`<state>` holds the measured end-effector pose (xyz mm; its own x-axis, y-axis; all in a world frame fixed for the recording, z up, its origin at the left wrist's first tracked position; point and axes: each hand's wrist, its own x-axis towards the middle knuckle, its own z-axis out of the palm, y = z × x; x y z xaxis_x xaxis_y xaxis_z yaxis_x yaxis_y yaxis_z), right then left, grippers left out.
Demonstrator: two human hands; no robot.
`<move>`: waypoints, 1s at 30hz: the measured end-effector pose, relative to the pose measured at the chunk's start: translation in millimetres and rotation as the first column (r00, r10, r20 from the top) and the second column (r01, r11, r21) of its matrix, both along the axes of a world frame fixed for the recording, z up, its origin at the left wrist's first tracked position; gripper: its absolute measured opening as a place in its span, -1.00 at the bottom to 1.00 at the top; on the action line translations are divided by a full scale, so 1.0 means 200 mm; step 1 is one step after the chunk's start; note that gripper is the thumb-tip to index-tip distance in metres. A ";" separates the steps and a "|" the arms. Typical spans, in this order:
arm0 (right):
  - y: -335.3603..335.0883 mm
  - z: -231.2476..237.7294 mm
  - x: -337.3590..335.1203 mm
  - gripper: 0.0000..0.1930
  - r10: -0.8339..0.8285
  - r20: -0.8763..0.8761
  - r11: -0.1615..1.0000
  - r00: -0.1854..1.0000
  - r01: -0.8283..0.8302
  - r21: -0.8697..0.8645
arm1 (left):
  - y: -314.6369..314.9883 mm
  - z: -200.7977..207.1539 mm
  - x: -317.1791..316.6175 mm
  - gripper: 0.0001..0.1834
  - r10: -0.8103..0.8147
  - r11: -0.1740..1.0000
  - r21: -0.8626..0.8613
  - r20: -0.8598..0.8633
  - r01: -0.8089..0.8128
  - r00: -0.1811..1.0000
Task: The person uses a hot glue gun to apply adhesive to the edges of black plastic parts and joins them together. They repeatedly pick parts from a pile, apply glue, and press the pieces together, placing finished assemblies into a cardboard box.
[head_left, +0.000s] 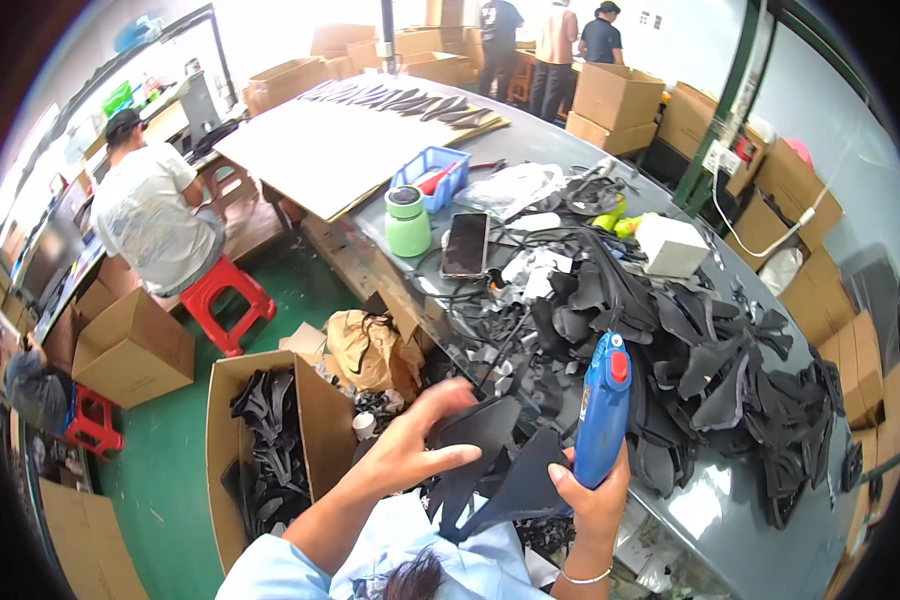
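Head view: left hand (410, 445) fingers pinch a black cut piece (490, 460); right hand (595, 495) wraps a blue glue gun (602, 410), nozzle up. Beyond the fingertips, grey table (730, 500) heaped with black scraps (690, 350). Left of the fingers, open carton (260, 440) on green floor (170, 470).

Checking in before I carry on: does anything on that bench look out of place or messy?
Yes. Black cut pieces lie in a loose heap across the grey table, with a smartphone lying at the heap's edge. The left hand grips a black piece; the right hand holds a blue glue gun.
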<state>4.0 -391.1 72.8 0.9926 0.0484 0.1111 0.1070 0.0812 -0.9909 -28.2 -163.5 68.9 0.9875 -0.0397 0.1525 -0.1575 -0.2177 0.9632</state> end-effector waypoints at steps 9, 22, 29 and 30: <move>0.06 -0.06 -0.14 -0.49 -0.019 0.042 0.932 0.999 0.033 -0.360 | -0.04 0.09 -0.05 -0.73 0.179 0.701 -0.646 -0.251 -0.303 0.951; 0.22 -0.09 -0.35 -0.44 0.348 0.178 0.723 0.920 -0.143 -0.676 | -0.16 0.04 -0.11 -0.63 0.651 0.620 -0.639 0.095 -0.455 0.753; 0.23 -0.07 -0.35 -0.45 0.369 0.213 0.754 0.905 -0.158 -0.637 | -0.19 0.01 -0.12 -0.62 0.702 0.645 -0.563 0.169 -0.517 0.692; 0.23 -0.07 -0.36 -0.44 0.371 0.218 0.757 0.903 -0.157 -0.635 | -0.19 0.01 -0.13 -0.62 0.688 0.671 -0.535 0.189 -0.514 0.701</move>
<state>-67.1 -345.5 59.8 0.8438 0.4647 0.2685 0.4808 -0.4325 -0.7627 -54.2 -201.6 71.1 0.6369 0.6950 0.3337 -0.4750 0.0128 0.8799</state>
